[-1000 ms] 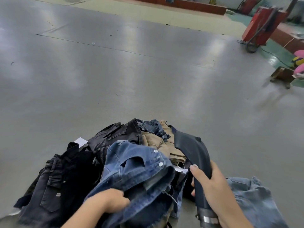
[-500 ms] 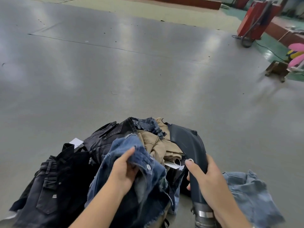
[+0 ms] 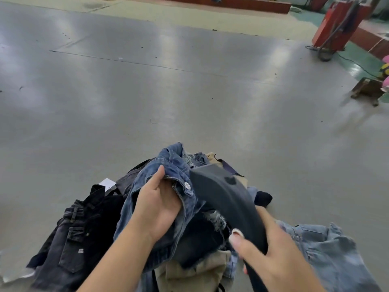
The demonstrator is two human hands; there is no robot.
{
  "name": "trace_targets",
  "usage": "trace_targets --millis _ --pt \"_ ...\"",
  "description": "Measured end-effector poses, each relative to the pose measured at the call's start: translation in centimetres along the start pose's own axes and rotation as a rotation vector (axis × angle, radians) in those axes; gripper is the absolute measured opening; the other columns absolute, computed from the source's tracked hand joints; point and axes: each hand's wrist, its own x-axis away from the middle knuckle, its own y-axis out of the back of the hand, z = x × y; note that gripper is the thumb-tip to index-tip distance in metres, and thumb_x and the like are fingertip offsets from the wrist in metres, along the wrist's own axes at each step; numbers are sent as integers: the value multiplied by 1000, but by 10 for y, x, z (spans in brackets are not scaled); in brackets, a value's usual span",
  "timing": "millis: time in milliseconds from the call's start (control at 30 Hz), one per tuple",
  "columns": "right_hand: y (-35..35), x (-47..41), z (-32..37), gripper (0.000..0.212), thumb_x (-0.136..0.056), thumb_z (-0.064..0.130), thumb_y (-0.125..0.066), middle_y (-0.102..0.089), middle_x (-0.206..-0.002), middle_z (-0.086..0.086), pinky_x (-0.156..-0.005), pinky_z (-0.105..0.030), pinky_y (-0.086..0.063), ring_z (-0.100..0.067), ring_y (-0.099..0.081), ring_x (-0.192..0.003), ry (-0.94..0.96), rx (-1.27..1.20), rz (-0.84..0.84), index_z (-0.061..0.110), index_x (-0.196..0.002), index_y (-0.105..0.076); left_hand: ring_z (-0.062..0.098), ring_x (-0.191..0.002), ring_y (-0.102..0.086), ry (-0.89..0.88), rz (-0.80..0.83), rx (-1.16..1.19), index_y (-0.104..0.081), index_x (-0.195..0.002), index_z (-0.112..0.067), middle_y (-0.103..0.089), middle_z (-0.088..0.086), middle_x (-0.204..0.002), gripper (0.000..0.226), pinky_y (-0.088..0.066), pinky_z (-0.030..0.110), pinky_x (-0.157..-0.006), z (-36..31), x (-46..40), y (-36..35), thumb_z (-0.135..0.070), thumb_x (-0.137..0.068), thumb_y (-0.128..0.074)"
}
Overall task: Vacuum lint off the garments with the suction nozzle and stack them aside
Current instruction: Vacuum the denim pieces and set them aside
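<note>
A heap of garments lies on the grey floor point(image 3: 168, 91) in front of me. My left hand point(image 3: 156, 204) grips a blue denim garment point(image 3: 172, 165) by its buttoned waistband and holds it raised above the heap. My right hand point(image 3: 271, 256) is closed round the dark grey suction nozzle point(image 3: 223, 192), whose wide mouth sits against the lifted denim. Black jeans point(image 3: 77, 232) lie at the left of the heap, tan trousers point(image 3: 193, 272) below the denim. A light blue denim piece point(image 3: 328, 249) lies apart at the right.
A white tag point(image 3: 107, 184) lies by the black jeans. A red machine point(image 3: 336, 26) with hoses stands far right, a low wooden stand point(image 3: 368, 91) with pink items beside it. A low red-brown kerb point(image 3: 242, 3) runs along the back.
My left hand has lifted the blue denim garment higher and turned its waistband up. The nozzle has swung forward against the denim. The camera has moved closer to the heap.
</note>
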Motion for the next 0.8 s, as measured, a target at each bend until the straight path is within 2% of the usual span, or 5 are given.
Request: trace_targets --millis 133,400,567,633,800 --pt "-8 3 6 34 -78 48 -65 -51 -92 51 -70 2 -38 25 -52 -86 -14 128 91 53 -101 -41 27 -105 -67 19 22 -78 -69 -116 -11 -69 14 -115 55 -45 40 -84 1 5 3 -48 -91 -35" --pt "-10 -4 13 26 -78 47 -64 -61 -85 32 -62 -5 -42 9 -60 -75 48 106 -29 47 -99 -47 25 -118 -51 143 52 -154 -65 -118 -9 -57 11 -126 57 -25 46 -114 19 10 6 -51 -89 -41" --pt "4 0 11 32 -77 58 -61 -57 -89 41 -66 -1 -39 15 -57 -81 41 134 19 51 -103 -43 52 -110 -53 33 -106 -177 -46 -112 15 -58 39 -109 79 -27 -2 -88 -6 20 1 -59 -87 -52" --pt "1 0 11 30 -80 53 -61 -50 -96 49 -71 0 -39 21 -52 -88 31 180 74 54 -102 -40 20 -120 -53 -134 -136 -593 -51 -118 -4 -58 7 -126 95 -29 14 -108 9 12 9 -83 -63 -51" --pt "-7 -2 14 25 -78 52 -63 -61 -89 32 -64 -5 -43 9 -61 -76 30 122 28 51 -98 -47 24 -135 -43 194 189 -210 -49 -140 -23 -45 6 -148 98 -24 46 -113 14 2 10 -89 -69 -30"
